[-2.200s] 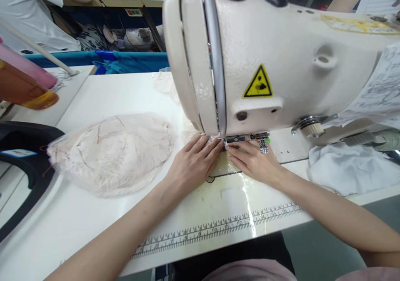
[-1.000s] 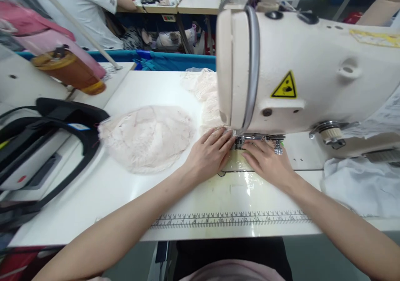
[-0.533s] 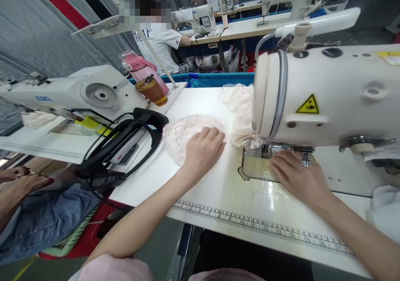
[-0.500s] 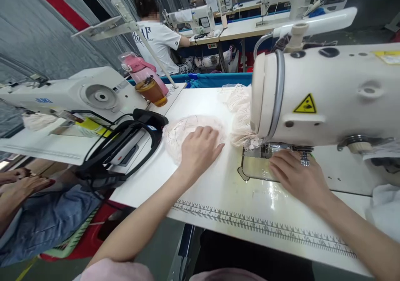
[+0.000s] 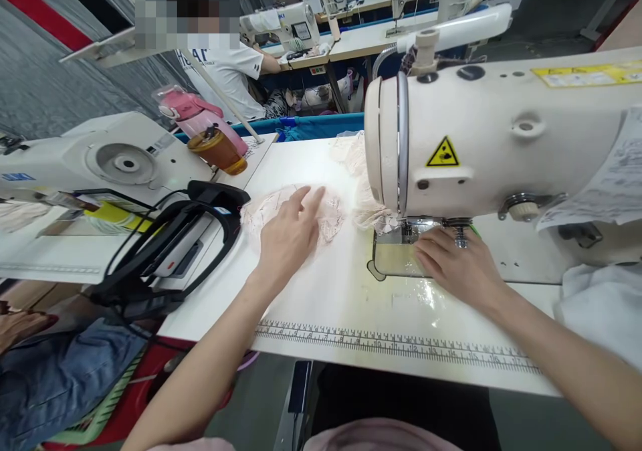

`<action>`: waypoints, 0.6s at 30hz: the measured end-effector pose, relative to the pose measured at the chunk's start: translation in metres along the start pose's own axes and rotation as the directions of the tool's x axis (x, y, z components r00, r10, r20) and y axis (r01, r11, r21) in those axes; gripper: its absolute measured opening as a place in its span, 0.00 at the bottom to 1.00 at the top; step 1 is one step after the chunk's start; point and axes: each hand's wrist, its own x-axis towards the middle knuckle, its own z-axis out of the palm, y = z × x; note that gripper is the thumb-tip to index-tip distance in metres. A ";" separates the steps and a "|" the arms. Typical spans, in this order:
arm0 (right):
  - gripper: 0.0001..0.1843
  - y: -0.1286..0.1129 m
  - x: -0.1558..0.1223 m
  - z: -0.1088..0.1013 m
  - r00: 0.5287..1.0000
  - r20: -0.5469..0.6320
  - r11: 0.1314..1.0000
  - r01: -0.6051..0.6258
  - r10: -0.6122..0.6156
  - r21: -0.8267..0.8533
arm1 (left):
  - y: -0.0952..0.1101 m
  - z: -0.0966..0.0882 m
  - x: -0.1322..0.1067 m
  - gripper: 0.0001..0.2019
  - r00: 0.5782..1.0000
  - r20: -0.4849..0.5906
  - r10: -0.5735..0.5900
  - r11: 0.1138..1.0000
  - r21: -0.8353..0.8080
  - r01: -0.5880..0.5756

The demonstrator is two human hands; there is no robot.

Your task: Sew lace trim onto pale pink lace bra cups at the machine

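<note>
My left hand (image 5: 291,233) rests on a piece of pale pink lace fabric (image 5: 328,220) lying on the white sewing table. Its fingers are stretched out, two of them spread apart. My right hand (image 5: 459,260) is under the head of a sewing machine (image 5: 481,143), beside the needle and presser foot area (image 5: 416,227). Its fingers are bent and close together; the machine parts hide the fingertips, so what they pinch does not show. Behind the needle plate lies a gathered heap of pale pink lace (image 5: 364,190), close to the machine's left end.
Left of the lace stands a black headband-like device (image 5: 210,237) with cables. Behind it are an amber cup (image 5: 221,150) and a pink bottle (image 5: 195,113). A printed ruler (image 5: 391,344) runs along the front edge. White cloth (image 5: 599,304) lies right. Co-workers sit left and ahead.
The camera view has shifted to the right. On the lace, my left hand's fingers have straightened and spread. My right hand stays beside the needle.
</note>
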 end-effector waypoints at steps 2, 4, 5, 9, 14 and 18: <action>0.11 0.000 0.000 0.001 1.000 0.008 1.000 0.001 -0.001 -0.005 | -0.003 -0.001 0.006 0.30 0.988 0.085 0.131 0.985 0.101 -0.139; 0.11 0.001 -0.001 0.001 1.000 0.010 1.000 0.002 -0.002 -0.010 | -0.004 -0.002 0.012 0.32 0.965 0.172 0.200 0.959 0.167 -0.229; 0.11 0.001 -0.001 0.001 1.000 0.008 1.000 0.003 -0.003 -0.010 | -0.004 -0.003 0.015 0.31 0.952 0.208 0.225 0.945 0.190 -0.265; 0.11 0.002 -0.001 0.002 1.000 -0.002 1.000 0.000 0.000 0.003 | -0.002 -0.010 0.023 0.25 0.899 0.311 0.310 0.877 0.272 -0.396; 0.12 0.002 -0.002 0.002 1.000 0.000 1.000 0.009 -0.009 0.006 | -0.003 -0.014 0.016 0.18 0.935 0.255 0.248 0.916 0.253 -0.312; 0.12 0.001 -0.002 0.002 1.000 -0.001 1.000 0.011 -0.011 0.016 | -0.011 -0.015 0.005 0.18 0.983 0.110 0.148 0.988 0.025 -0.151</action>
